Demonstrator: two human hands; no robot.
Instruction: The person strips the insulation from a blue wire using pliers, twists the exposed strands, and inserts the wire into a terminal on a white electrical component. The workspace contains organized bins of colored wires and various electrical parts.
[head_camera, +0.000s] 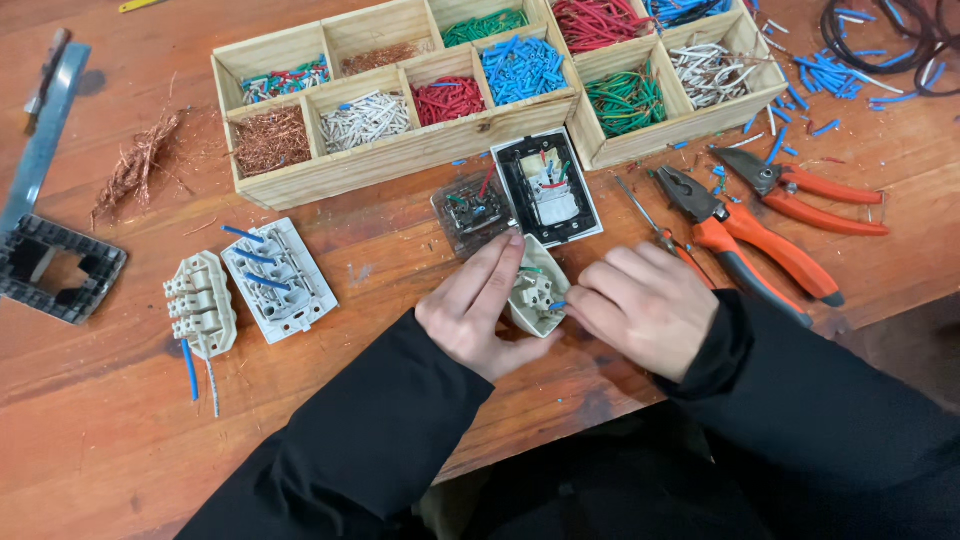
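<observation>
My left hand (478, 308) holds a small beige socket module (535, 292) on the wooden table, fingers along its left side. My right hand (645, 305) closes at the module's right edge, pinching a short blue wire piece (556, 305) against it. Just beyond the hands lie a clear-backed switch module (472, 212) and a black-framed switch unit (548, 187) with white insert and coloured wires. Both forearms wear black sleeves.
Wooden divided trays (400, 150) hold sorted wire pieces and copper strands. Orange-handled pliers (745, 240) and cutters (810, 188) lie at right. Two beige and white socket modules (275, 278) with blue wires sit at left, beside a grey frame (55, 270) and loose copper (135, 160).
</observation>
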